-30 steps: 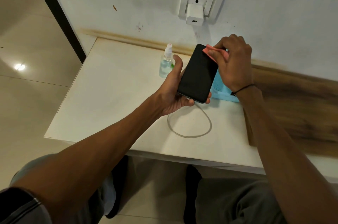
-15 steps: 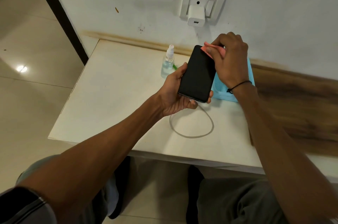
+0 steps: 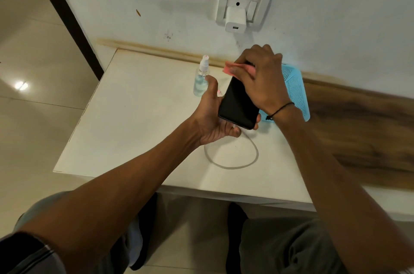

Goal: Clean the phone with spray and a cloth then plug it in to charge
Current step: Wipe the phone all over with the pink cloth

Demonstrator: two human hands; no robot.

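Where wall meets floor, white table (image 3: 139,121).

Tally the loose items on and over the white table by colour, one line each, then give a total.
Black: 1, the phone
Pink: 1, the cloth
Blue: 1, the mesh basket
Clear: 1, the spray bottle
White: 1, the cable
Total: 5

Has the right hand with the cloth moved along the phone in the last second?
Yes. The right hand and cloth slid slightly left across the phone's top end, toward the spray bottle.
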